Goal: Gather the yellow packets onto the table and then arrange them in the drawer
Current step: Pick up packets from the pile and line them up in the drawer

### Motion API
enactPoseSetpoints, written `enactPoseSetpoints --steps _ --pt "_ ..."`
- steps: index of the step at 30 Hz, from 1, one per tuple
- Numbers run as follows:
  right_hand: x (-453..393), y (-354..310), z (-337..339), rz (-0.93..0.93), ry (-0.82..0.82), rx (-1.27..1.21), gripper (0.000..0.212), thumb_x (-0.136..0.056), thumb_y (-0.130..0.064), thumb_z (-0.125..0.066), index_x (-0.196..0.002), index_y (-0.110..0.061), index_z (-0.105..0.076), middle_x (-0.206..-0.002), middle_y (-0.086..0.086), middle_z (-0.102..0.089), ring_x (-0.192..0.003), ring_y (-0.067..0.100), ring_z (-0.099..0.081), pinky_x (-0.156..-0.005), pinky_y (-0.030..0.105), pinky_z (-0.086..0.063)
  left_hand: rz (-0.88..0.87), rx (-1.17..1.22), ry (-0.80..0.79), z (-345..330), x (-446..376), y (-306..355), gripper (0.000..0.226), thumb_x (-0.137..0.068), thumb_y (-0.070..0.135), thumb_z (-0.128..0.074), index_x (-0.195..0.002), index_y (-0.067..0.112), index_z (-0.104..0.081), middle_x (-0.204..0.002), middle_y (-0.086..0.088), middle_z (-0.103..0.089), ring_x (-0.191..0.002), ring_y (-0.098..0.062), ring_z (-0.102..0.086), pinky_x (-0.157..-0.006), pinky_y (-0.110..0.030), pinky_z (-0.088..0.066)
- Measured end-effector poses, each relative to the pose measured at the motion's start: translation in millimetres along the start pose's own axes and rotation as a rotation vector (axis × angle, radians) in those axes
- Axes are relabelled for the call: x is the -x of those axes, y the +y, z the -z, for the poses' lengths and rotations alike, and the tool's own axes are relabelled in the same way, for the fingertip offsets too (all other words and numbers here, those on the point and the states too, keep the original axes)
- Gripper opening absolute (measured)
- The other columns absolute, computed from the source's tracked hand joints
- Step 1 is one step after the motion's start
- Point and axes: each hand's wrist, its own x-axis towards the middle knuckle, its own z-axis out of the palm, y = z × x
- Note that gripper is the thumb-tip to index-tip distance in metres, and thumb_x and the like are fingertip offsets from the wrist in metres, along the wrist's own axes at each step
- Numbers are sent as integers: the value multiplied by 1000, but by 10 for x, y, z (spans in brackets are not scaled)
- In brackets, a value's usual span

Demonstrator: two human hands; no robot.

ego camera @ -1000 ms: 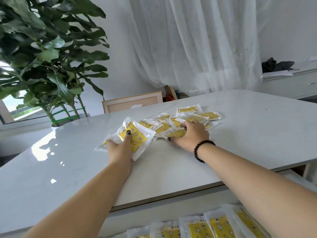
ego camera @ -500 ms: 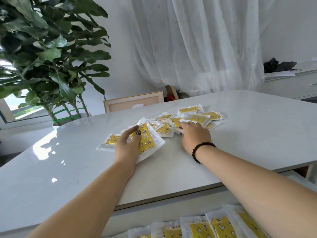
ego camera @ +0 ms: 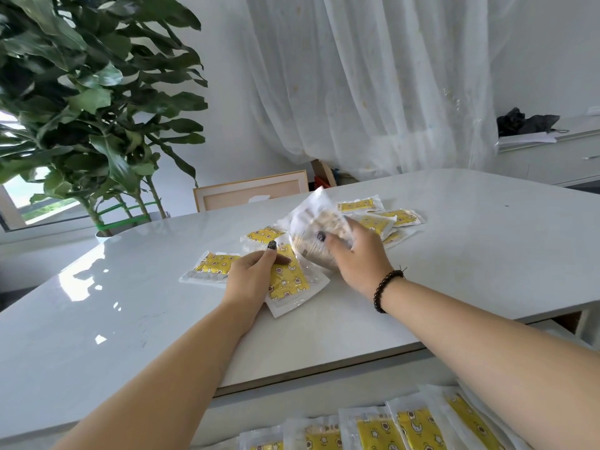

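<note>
Bottom edge of the frame: a row of yellow packets in the drawer (ego camera: pixel 383 431), standing overlapped, cut off by the frame so can't see how many or the drawer's sides. Above that, the white table (ego camera: pixel 487 254). Mid-frame, the left hand (ego camera: pixel 250 276) lies flat with fingers spread on a yellow packet (ego camera: pixel 289 280), pressing it to the tabletop, not curled around it. Another packet (ego camera: pixel 212 266) pokes out on its left, partly covered. The right hand (ego camera: pixel 357 254), bead bracelet (ego camera: pixel 386 289) on the wrist, is closed around a lifted bunch of packets (ego camera: pixel 316 235), blurred, so no count. Behind it a loose pile (ego camera: pixel 383 217) is half hidden. Upper left is a big leafy plant (ego camera: pixel 91 102), with a sheer curtain (ego camera: pixel 373 82) across the back.
</note>
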Motion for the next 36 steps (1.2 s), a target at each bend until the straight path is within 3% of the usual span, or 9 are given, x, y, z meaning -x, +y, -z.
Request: enactPoseSetpoints --steps 7,13,16,20,24,27,31,34,36 --pt "-155 72 126 -604 518 -661 7 -90 -20 -60 -97 -20 -59 -78 -7 -62 -75 16 -59 -74 32 -52 -12 -69 -81 -29 45 44 43 -97 39 -51 -74 14 -78 -79 -6 -73 -66 -19 -60 -64 -21 -50" --pt "-9 -95 47 -506 76 -589 8 -90 -18 -61 -98 -18 -62 -90 2 -67 -75 16 -63 -62 27 -53 25 -49 -185 -23 18 44 58 -102 45 -34 -83 14 -80 -80 -2 -77 -66 -13 -71 -62 -17 -53" --pt "22 -120 25 -589 -102 -819 23 -92 -14 -59 -113 -5 -61 -107 14 -71 -93 29 -70 -83 43 -57 61 -3 -172 -20 16 56 65 -100 51 -29 -77 15 -77 -76 -4 -76 -69 -17 -72 -64 -22 -54" --pt "-5 -90 52 -664 -130 -887 24 -94 -14 -56 -116 -6 -62 -113 17 -69 -100 33 -67 -83 43 -56 119 23 -240 13 34 97 74 -92 65 -32 -93 6 -77 -94 -17 -75 -90 -32 -71 -87 -37 -53" --pt "-6 -104 32 -611 -7 -795 24 -96 -24 -54 -117 -12 -56 -118 17 -64 -82 30 -72 -64 37 -61 103 -11 -144 -43 38 98 31 -94 31 -56 -77 9 -70 -78 -10 -73 -71 -26 -68 -69 -30 -52" --pt "-13 -111 63 -485 122 -660 17 -98 -29 -49 -113 -22 -52 -120 5 -59 -66 24 -73 -54 32 -58 105 17 -123 -54 27 74 25 -96 20 -54 -76 11 -65 -68 -5 -68 -59 -20 -62 -55 -25 -47" --pt "30 -24 42 -189 -67 -272 50 -82 15 -47 -109 -22 -68 -127 -4 -60 -112 7 -59 -97 23 -49 70 80 -87 -32 33 65 30 -98 21 -48 -75 13 -65 -66 -2 -69 -55 -15 -64 -54 -23 -48" --pt "97 -78 -41 -78 -326 -122 67 -68 22 -44 -111 -24 -67 -133 -11 -53 -128 1 -41 -101 4 -30 52 113 -70 -15 31 51 35 -100 32 -44 -82 18 -70 -72 1 -74 -65 -13 -69 -59 -25 -53" --pt "97 -91 -52 -105 -380 -182 66 -70 20 -47 -115 -23 -65 -134 -14 -51 -131 2 -39 -108 15 -32 67 147 -93 6 13 40 45 -100 46 -37 -91 21 -73 -87 -3 -77 -84 -21 -71 -78 -37 -56"
